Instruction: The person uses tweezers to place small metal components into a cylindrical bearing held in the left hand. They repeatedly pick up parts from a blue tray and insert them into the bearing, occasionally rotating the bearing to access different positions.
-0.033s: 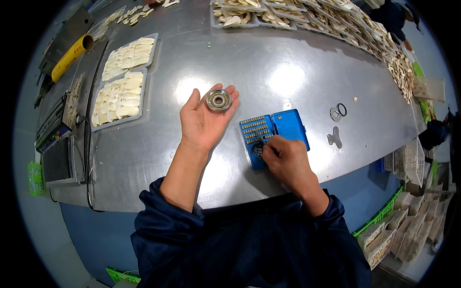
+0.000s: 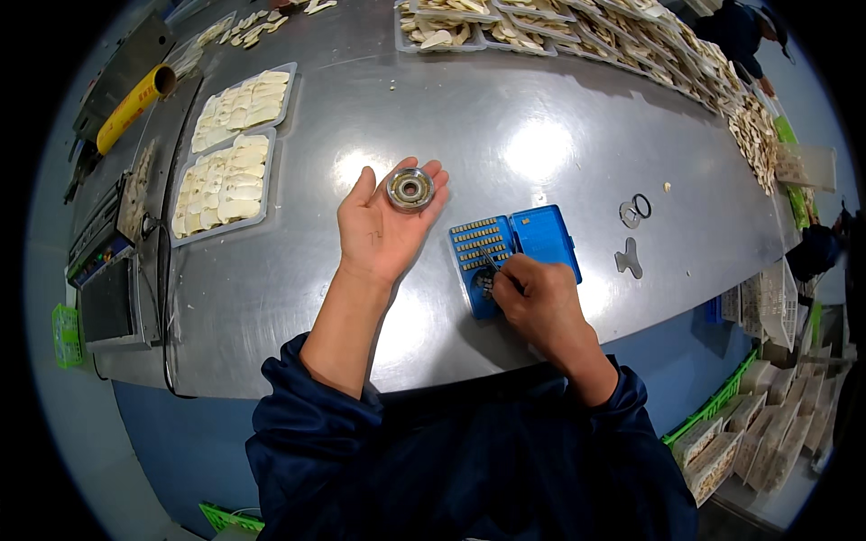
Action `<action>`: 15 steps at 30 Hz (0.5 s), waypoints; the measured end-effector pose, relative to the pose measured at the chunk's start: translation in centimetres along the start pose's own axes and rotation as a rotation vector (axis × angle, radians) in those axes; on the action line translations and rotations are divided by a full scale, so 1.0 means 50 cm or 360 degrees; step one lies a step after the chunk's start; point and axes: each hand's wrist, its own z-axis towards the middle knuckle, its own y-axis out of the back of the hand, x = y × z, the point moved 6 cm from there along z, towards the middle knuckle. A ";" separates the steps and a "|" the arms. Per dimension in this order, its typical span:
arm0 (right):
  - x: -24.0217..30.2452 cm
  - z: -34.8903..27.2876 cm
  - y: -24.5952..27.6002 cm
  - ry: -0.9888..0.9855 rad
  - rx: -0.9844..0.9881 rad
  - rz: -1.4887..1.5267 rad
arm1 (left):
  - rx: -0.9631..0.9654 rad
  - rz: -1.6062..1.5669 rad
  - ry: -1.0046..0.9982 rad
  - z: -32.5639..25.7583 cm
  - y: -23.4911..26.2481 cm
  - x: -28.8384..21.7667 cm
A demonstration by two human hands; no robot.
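My left hand point(image 2: 383, 225) lies palm up over the steel table, fingers extended. On its fingers rests a round metal bearing point(image 2: 410, 188) with a hole at its centre. My right hand point(image 2: 543, 298) pinches slim metal tweezers point(image 2: 490, 260), their tip pointing into an opened blue case point(image 2: 547, 236). Small metallic pieces point(image 2: 478, 232) stand in rows in the case's left half. Several loose pieces point(image 2: 484, 285) sit in a dark round spot below those rows. Whether the tweezers grip a piece is too small to tell.
Right of the case lie a black ring point(image 2: 641, 206), a thinner ring point(image 2: 629, 215) and a three-lobed metal plate point(image 2: 629, 259). Trays of pale slices point(image 2: 222, 185) are at left. Stacked slice trays point(image 2: 442, 36) line the far edge. A yellow tube point(image 2: 131, 113) is far left. Another person point(image 2: 735, 36) stands far right.
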 end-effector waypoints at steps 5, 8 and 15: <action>0.001 -0.002 0.007 0.0011 -0.0017 0.0008 | 0.0012 -0.0018 0.0006 0.001 0.002 -0.001; 0.000 -0.004 0.010 -0.0012 -0.0014 0.0005 | 0.0007 -0.0022 0.0010 0.001 0.002 0.000; -0.005 -0.003 0.014 -0.0029 0.0001 -0.0032 | -0.0021 -0.0047 0.0005 0.001 0.000 0.000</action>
